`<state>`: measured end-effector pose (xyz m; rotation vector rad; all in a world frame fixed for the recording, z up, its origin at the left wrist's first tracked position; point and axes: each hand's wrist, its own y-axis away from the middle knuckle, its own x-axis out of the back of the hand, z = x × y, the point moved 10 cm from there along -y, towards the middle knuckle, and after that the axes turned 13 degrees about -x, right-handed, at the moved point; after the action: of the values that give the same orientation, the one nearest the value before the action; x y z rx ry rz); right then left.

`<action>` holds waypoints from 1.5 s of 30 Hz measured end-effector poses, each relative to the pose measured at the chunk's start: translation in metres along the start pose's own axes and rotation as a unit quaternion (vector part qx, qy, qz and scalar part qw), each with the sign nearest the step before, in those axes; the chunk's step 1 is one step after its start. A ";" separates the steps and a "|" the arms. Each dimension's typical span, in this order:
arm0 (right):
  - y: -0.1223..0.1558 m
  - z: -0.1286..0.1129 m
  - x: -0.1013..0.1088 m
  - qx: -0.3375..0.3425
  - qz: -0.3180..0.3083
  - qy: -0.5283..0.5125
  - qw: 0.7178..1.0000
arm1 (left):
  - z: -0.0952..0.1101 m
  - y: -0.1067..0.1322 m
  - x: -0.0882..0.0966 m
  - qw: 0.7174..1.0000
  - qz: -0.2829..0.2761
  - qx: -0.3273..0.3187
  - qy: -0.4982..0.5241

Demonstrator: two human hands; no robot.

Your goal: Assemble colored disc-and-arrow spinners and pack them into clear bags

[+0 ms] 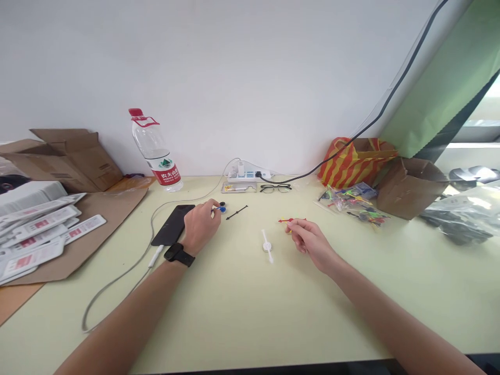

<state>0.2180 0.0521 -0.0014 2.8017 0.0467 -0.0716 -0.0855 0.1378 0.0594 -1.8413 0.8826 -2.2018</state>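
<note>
My left hand, with a black wristwatch, is closed in a pinch at a small blue piece. Just behind that piece sits a small round black piece. A thin black arrow pointer lies to the right of these. My right hand pinches a red arrow pointer; a bit of yellow shows below its fingertips. Between the hands, flat on the table, is a white pointer with a round centre.
Behind are eyeglasses, a flat clear case and a power strip. Left are a phone on a cable, a water bottle, a cardboard box and white packages. Bagged colourful pieces lie right.
</note>
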 end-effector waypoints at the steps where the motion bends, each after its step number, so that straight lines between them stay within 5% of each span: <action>1: 0.000 0.000 0.000 0.001 -0.001 0.000 1.000 | 0.000 0.000 0.000 1.000 0.002 -0.001 0.001; 16: 0.001 -0.002 -0.004 0.025 -0.007 0.046 0.999 | 0.007 -0.002 0.007 1.000 -0.026 -0.010 -0.008; 22: 0.027 -0.010 -0.049 0.062 -0.203 0.125 0.969 | 0.008 -0.002 0.014 0.999 -0.043 -0.014 -0.030; 24: 0.034 -0.006 -0.059 0.072 -0.225 0.183 0.954 | 0.009 -0.001 0.016 0.999 -0.042 -0.014 -0.033; 29: 0.025 -0.003 -0.054 0.145 -0.140 0.262 0.944 | 0.015 0.000 0.021 0.999 -0.036 -0.020 -0.024; 36: 0.005 -0.008 -0.020 0.184 0.015 0.278 0.943 | 0.024 0.002 0.024 0.999 -0.043 -0.019 -0.004; 45: 0.016 -0.017 -0.025 0.218 0.017 0.297 0.930 | 0.039 0.006 0.022 0.996 -0.040 -0.037 0.073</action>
<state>0.1944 0.0417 0.0217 3.1434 0.1398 0.8786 -0.0557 0.1093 0.0785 -1.7958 0.9444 -2.4111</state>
